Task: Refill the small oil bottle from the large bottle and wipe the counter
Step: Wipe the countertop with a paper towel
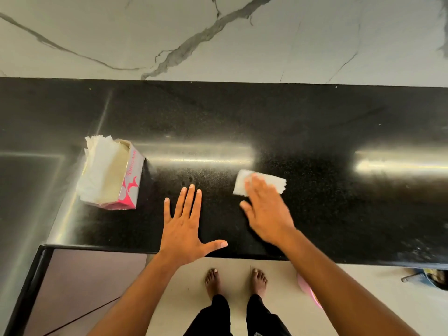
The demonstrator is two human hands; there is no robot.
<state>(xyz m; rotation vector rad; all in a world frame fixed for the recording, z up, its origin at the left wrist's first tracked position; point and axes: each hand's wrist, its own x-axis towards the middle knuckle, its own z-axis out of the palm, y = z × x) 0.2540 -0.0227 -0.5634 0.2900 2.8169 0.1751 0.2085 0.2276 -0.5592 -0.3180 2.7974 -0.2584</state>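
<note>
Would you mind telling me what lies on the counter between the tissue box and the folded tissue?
In the head view, only the left hand, flat on the counter, lies between the tissue box and the folded tissue.

Scene bright, evenly lit. Long glare streaks run across glossy black table (303,122), strongest at centre and right. Right hand (266,209) motion-blurred; left hand (184,229) sharp. Wide-angle bending visible at frame edges.

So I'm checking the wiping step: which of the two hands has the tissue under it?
The right hand: its fingers press the white tissue on the black counter. The left hand lies flat and spread on bare counter.
</note>
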